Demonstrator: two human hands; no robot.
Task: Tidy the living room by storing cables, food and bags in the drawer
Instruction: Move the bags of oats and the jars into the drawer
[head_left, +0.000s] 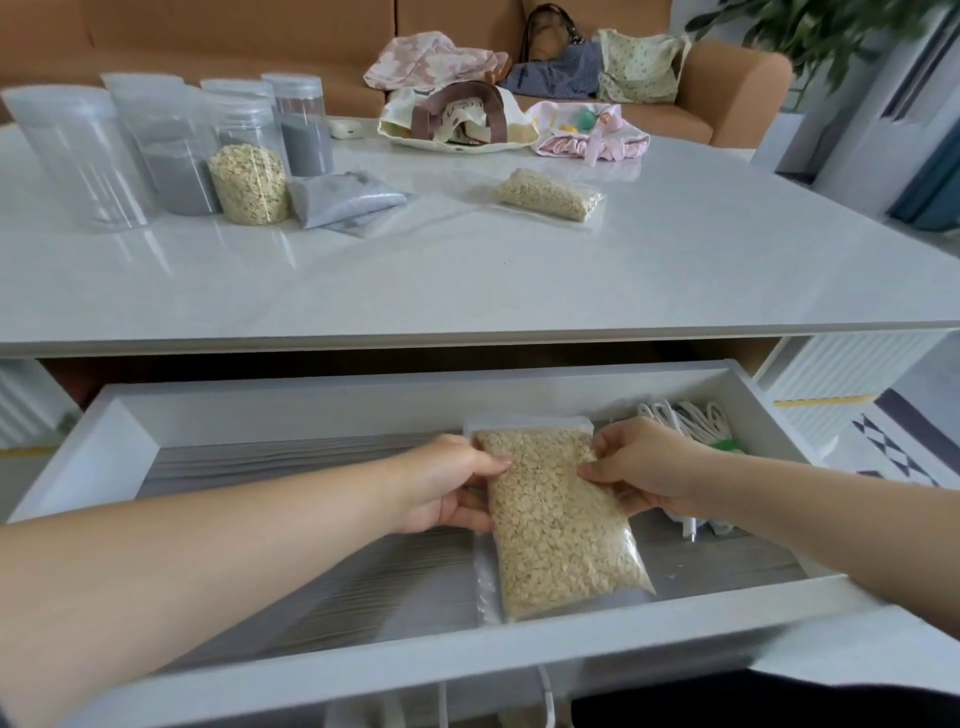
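Observation:
A clear bag of oats (556, 530) is inside the open white drawer (104, 447), near its middle. My left hand (447, 483) grips the bag's left edge and my right hand (644, 462) pinches its right edge. White cables (691, 418) lie coiled in the drawer's right end, partly hidden behind my right hand. On the tabletop (467, 270) lie a second bag of oats (545, 195) and a bag of grey grains (343, 200).
Several clear jars (171, 150) stand at the table's back left, one holding oats (249, 182). A tote bag with brown handles (457, 122) and a pink pouch (592, 130) sit at the table's far edge. More fabric bags (566, 62) lie on the orange sofa.

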